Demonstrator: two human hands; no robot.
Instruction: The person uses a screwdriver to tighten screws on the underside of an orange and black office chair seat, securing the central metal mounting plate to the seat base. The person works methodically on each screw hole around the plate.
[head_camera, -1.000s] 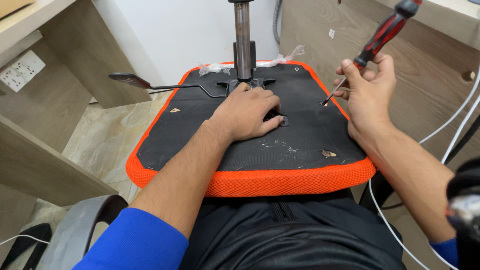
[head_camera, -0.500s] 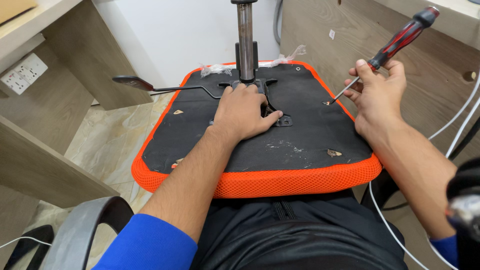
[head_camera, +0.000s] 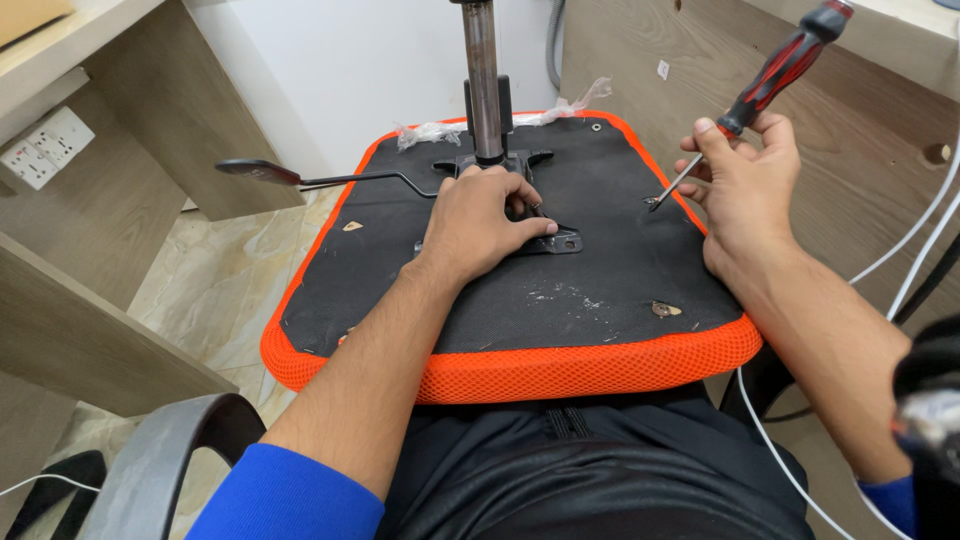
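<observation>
Head view: left hand (head_camera: 478, 222) flat on bracket (head_camera: 556, 241), right hand (head_camera: 745, 185) around tilted screwdriver (head_camera: 765, 85).

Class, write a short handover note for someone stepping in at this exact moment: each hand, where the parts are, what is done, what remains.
Left hand: flat on the metal bracket under the upturned chair seat, holding it down.
Right hand: grips the red-and-black screwdriver, tip at a hole near the seat's right edge.
Seat lies on the lap, metal post up, lever to the left.
Done: bracket placed.
Left: cannot tell which screws are in.
</observation>
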